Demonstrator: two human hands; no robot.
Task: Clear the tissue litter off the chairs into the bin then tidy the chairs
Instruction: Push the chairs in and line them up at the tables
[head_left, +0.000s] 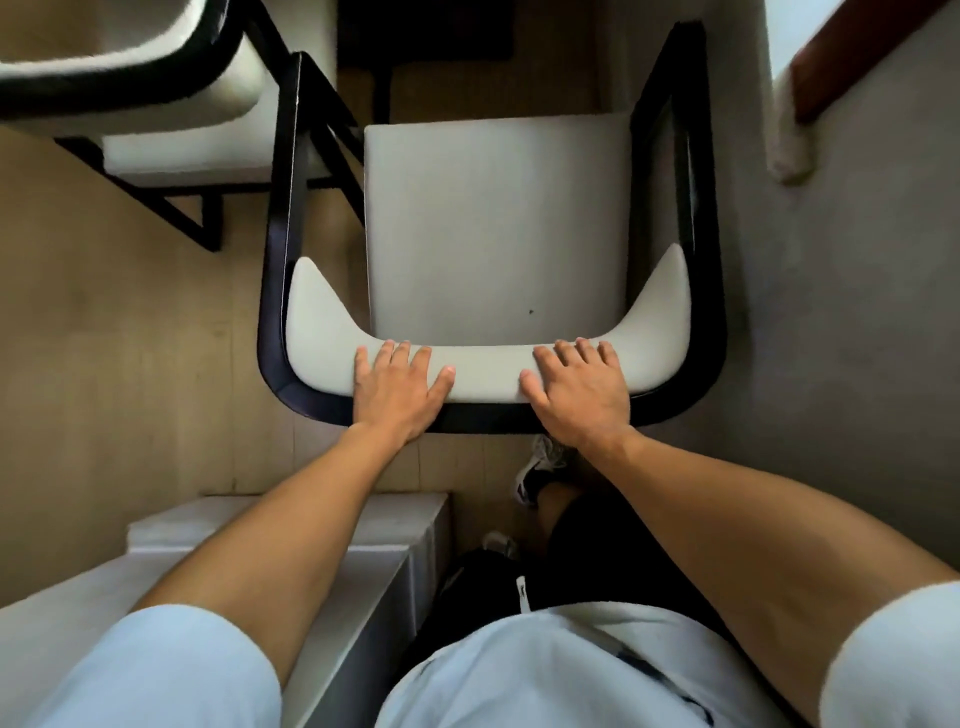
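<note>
Looking down, second chair (156, 104) cropped at top left, left hand (397, 387) and right hand (576, 389) lying flat, grip released, on smooth cream padded backrest (488, 371), curved black frame (275, 260).

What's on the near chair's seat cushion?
Nothing but a tiny dark speck on the seat cushion; no tissue. Its rear edge is hidden by the backrest, where both hands rest.

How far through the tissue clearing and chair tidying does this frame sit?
Clearing looks done here: the white cushioned seat of the black-framed chair shows no tissue. In hand: the left hand and right hand rest flat on its padded backrest, apparently positioning it. Left: possibly the second white chair, only partly in view. No bin is visible.
</note>
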